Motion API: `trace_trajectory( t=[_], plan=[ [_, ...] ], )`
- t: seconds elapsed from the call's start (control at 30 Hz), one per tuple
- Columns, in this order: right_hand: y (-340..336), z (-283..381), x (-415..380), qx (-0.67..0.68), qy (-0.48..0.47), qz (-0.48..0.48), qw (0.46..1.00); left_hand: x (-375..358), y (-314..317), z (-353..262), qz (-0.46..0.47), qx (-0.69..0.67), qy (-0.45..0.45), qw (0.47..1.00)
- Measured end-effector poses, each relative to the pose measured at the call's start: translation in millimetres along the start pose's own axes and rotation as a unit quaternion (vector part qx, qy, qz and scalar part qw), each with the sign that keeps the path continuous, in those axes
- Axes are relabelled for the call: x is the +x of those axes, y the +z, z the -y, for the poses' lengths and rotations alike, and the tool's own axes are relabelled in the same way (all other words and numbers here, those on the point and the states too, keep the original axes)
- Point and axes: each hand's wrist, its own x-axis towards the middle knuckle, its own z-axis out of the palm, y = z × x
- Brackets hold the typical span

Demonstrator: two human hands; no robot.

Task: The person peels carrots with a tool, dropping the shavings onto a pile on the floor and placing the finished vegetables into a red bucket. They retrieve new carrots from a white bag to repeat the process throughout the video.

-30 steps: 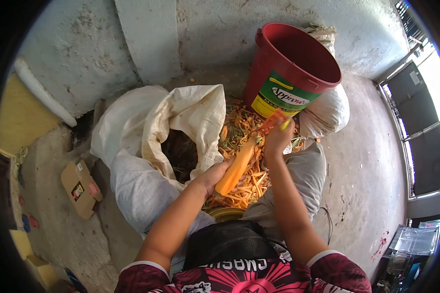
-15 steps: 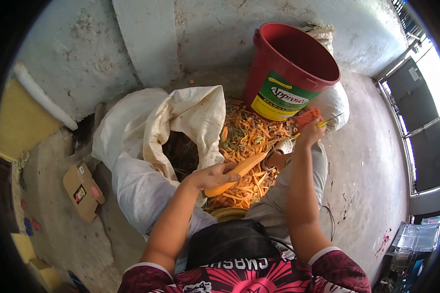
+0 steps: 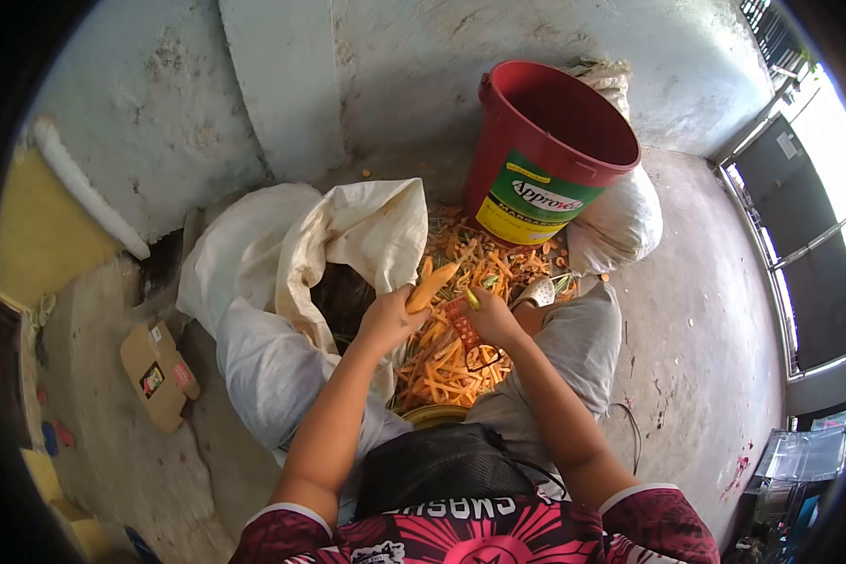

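My left hand (image 3: 390, 322) is closed around the thick end of a peeled carrot (image 3: 432, 287), whose tip points up and right beside the sack mouth. Close to its right, my right hand (image 3: 494, 320) grips an orange-red perforated tool (image 3: 462, 324) together with a small yellow piece (image 3: 473, 299). A dark thin loop hangs below that hand. Between and beneath both hands lies a heap of orange peelings (image 3: 442, 368). The white woven sack (image 3: 390, 221) gapes open left of the heap, dark inside.
A red bucket (image 3: 498, 132) with a green and yellow label stands behind the peelings. A filled white sack (image 3: 620, 221) leans behind it. Flattened cardboard (image 3: 160, 376) lies on the concrete floor at left. A yellow rim (image 3: 432, 414) shows between my legs.
My right hand has come down and left from beside the bucket, bringing the orange-red tool near the carrot. My left hand has lifted slightly, and the carrot now points more steeply upward.
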Motion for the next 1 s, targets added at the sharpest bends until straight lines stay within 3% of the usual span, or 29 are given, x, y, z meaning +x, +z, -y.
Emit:
trace_trajectory(
  t=[0.27, 0.37, 0.47, 0.53, 0.6, 0.67, 0.77, 0.8, 0.9, 1.0],
  plan=[
    [13, -8, 0, 0.009, -0.005, -0.035, 0.999, -9, 3, -8, -0.048, 0.098, 0.063, 0.992],
    [26, -42, 13, -0.017, -0.065, -0.106, 0.992, -17, -4, -17, -0.067, 0.087, 0.108, 0.988],
    [28, -98, 35, -0.174, -0.034, 0.005, 0.984, -24, -8, -38, -0.111, 0.017, 0.132, 0.985],
    [27, -99, 43, -0.266, -0.018, 0.078, 0.96, -25, -14, -39, -0.137, 0.014, 0.124, 0.983],
    [24, -77, 34, -0.113, 0.125, 0.023, 0.985, -25, -10, -26, -0.153, 0.044, 0.099, 0.982],
    [21, -47, 20, 0.022, 0.107, -0.146, 0.983, -22, -6, -15, -0.128, 0.121, 0.075, 0.981],
    [18, -54, 37, 0.284, 0.04, -0.316, 0.904, -21, 2, -6, -0.107, 0.206, 0.065, 0.97],
    [11, -51, 38, 0.239, -0.002, -0.392, 0.888, -22, 5, -7, -0.1, 0.23, 0.068, 0.966],
    [-3, 9, 14, 0.393, -0.093, -0.474, 0.783, -25, 12, -13, -0.077, 0.22, 0.058, 0.971],
    [6, 16, 15, 0.172, -0.107, -0.534, 0.821, -30, 12, -26, -0.04, 0.252, 0.076, 0.964]
  ],
)
